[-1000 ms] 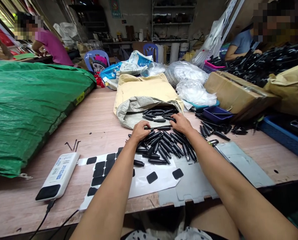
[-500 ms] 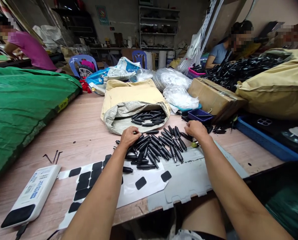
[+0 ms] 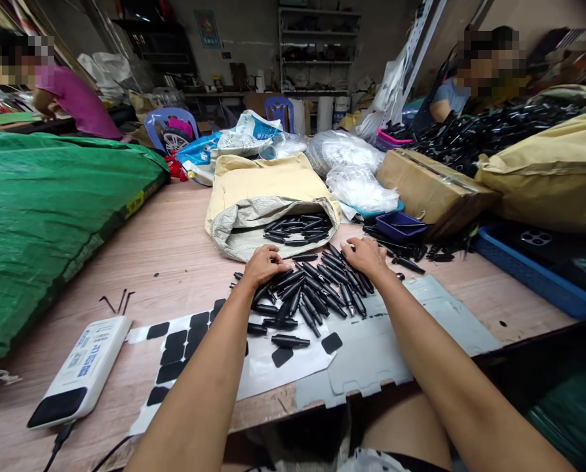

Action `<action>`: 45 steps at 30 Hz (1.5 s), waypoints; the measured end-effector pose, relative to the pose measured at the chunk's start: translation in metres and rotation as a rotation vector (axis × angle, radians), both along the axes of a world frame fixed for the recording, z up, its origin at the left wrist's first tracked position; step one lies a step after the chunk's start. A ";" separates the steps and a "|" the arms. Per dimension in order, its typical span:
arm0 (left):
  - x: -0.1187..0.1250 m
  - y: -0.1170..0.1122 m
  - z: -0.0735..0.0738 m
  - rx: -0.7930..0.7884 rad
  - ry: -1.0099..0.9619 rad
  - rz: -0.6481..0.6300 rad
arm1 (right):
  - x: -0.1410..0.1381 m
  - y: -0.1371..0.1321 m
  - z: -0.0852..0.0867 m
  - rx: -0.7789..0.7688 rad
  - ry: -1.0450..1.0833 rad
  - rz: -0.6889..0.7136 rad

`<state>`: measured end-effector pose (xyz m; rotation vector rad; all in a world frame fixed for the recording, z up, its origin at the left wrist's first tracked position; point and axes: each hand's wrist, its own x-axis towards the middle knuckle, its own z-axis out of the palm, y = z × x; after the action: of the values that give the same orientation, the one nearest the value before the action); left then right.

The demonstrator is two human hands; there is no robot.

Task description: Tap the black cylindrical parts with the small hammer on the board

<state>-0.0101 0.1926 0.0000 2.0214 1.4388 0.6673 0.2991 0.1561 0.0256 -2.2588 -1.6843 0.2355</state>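
Dozens of black tubes (image 3: pixel 316 303) are lying heaped before the mouth of one cream bag (image 3: pixel 268 177), partly on one white sheet (image 3: pixel 303 377), too overlapped for an exact count — and the left hand (image 3: pixel 266 264) and right hand (image 3: pixel 366 255) are resting at the heap's two sides, fingers bent, though I cannot tell whether either is pinching a tube. The step in hand seems to be straightening this heap, the next move likely calling for fingers closing round several tubes together. Farther out, one purple tray (image 3: pixel 401 225) and one white device (image 3: pixel 89 370) are sitting on the table (image 3: pixel 175 229).
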 end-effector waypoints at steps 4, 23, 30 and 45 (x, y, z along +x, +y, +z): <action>-0.002 0.003 0.001 -0.035 -0.026 -0.011 | 0.026 0.006 0.006 0.023 0.084 -0.032; -0.002 0.009 -0.006 -0.020 -0.009 0.009 | 0.065 -0.037 0.001 0.183 -0.028 -0.285; -0.002 0.010 -0.006 -0.016 -0.021 0.006 | 0.084 -0.040 -0.010 0.541 0.098 -0.332; -0.003 0.007 -0.001 -0.028 -0.020 -0.001 | 0.114 -0.047 0.005 0.482 0.254 -0.282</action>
<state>-0.0128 0.1999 -0.0009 1.9886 1.4281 0.6610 0.4128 0.1088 0.0307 -1.9699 -1.1307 0.0398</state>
